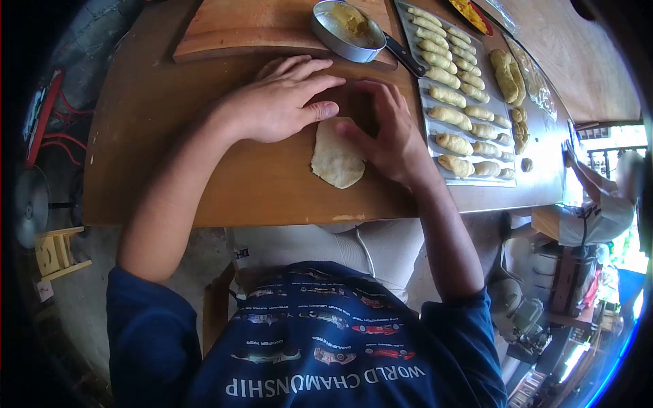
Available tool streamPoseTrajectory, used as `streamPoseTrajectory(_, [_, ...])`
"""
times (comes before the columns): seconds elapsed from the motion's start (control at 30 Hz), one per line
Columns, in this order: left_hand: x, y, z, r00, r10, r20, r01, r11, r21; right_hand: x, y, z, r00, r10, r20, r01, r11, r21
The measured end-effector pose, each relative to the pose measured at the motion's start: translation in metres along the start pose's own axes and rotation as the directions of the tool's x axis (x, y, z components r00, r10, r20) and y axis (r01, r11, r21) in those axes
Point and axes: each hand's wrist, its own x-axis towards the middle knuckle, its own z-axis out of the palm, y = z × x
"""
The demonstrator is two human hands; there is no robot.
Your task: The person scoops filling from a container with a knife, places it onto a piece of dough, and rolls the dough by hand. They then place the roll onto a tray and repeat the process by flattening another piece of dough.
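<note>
A flat, roughly oval piece of pale dough (337, 163) lies on the wooden table in front of me. My left hand (289, 102) is at its upper left, fingers spread, the thumb tip by the dough's top edge. On the other side, my right hand (391, 132) has its thumb over the dough's upper right part and its fingers apart from the thumb, reaching towards the far side. Neither hand has anything gripped in it. The far edge of the dough is partly hidden by the thumbs.
A metal tray (425, 122) holds rows of shaped dough pieces on the right, with larger dough rolls (507, 76) beyond. A round tin (349, 30) with yellow filling and a knife (406, 56) rest at a wooden board (252, 27). Another person (598, 211) is at far right.
</note>
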Motion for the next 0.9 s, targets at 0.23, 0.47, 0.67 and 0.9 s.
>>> streamPoseTrajectory(0.23, [-0.002,-0.003,0.009,0.993,0.114,-0.014,-0.111,0.987,0.119,-0.004,-0.002,-0.008,1.0,-0.001,0.021,0.001,1.0,-0.013])
streamPoseTrajectory(0.47, [0.0,0.004,0.008,0.998,0.052,-0.042,-0.05,0.998,0.049,-0.012,-0.003,-0.012,0.996,0.023,0.081,-0.025,1.0,0.019])
streamPoseTrajectory(0.67, [0.002,0.008,0.012,0.994,0.006,-0.111,-0.007,1.0,-0.011,-0.01,-0.003,-0.01,0.999,-0.006,0.052,0.007,1.0,-0.024])
streamPoseTrajectory(0.9, [0.002,0.007,0.012,0.993,0.006,-0.12,-0.007,1.0,-0.007,0.002,0.011,-0.002,1.0,0.023,-0.002,-0.023,0.998,-0.056])
